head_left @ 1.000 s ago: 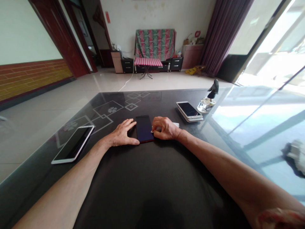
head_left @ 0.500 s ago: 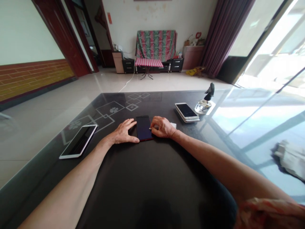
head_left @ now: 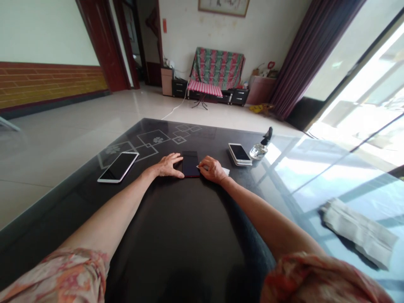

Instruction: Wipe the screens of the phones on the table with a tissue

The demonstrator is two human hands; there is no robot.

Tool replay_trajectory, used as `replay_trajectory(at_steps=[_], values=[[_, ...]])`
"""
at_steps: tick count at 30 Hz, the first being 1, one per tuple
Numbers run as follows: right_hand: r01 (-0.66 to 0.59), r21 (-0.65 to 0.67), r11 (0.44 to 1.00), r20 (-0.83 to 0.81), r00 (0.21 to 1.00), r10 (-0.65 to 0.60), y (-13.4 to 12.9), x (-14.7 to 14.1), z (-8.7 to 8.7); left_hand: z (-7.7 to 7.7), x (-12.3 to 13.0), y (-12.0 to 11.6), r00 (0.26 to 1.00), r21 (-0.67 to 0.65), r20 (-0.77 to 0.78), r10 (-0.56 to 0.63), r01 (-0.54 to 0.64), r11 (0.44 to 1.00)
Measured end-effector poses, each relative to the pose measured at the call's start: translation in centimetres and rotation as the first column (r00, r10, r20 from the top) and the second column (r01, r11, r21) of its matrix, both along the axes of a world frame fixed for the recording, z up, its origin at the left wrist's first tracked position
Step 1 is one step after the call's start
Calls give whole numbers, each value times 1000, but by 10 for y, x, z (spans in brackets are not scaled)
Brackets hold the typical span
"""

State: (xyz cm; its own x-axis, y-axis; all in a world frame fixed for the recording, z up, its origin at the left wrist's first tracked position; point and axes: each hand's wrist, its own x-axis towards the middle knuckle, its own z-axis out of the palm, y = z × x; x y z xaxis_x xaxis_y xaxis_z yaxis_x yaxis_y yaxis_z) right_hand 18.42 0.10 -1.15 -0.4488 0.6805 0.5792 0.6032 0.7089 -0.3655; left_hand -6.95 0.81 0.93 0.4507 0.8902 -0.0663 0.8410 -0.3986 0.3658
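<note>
A dark smartphone (head_left: 190, 164) with a reddish lower edge lies flat on the black table, screen up. My left hand (head_left: 169, 165) rests at its left side, thumb and fingers spread and touching that edge. At the right edge of the phone is my right hand (head_left: 212, 169), its fingers curled tightly round a white wipe (head_left: 226, 171). A corner of the wipe pokes out by the fingertips and more shows beyond the palm; the rest is hidden in the hand.
A white tablet (head_left: 118, 167) lies to the left. Stacked white phones (head_left: 240, 154) and a clear spray bottle (head_left: 260, 147) with a black trigger stand at the back right. A folded grey cloth (head_left: 360, 231) is on the glossy table (head_left: 189, 235) at the right.
The camera view has tilted and shifted, bringing more of the folded cloth and both sleeves into sight. Both hands stay at the dark smartphone, with the wipe still in the right one.
</note>
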Motion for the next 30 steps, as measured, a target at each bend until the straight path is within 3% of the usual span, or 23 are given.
replay_trajectory(at_steps=[13, 30], values=[[-196, 79, 977, 27, 980, 195, -24, 5, 8, -8, -5, -2, 1000, 70, 8, -30, 30, 997], [-346, 152, 926, 208, 927, 312, -30, 2, 11, -9, -4, 0, 999, 73, 22, -28, 26, 997]])
